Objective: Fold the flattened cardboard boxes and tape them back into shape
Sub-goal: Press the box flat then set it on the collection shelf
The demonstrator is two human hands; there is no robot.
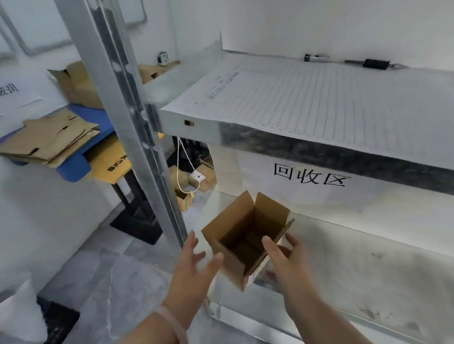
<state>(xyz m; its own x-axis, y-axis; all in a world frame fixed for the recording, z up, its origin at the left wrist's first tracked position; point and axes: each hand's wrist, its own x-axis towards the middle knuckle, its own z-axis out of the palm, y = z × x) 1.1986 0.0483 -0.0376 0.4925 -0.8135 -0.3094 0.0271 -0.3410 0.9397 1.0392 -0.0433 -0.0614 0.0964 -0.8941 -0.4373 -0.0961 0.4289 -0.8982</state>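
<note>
1. Left hand [190,266]: bracelet at the wrist, fingers straight and spread, holding nothing. Thumb tip lay at the box's near-left wall; contact could not be told.
2. Right hand [285,260]: gripped the box's right wall, thumb over the rim, fingertips showing beneath.
3. Box [240,240]: small, erected, flaps up, mouth open, tilted. It sat between the two hands at the front edge of the lower shelf [373,256]. Bottom tape was hidden.
4. Step, as judged: shelving the formed box. Done well, the left palm would steady the left wall. The box would be levelled and its base set fully past the edge before release.
5. Flat cardboard [47,140]: stacked far left, well apart.
</note>
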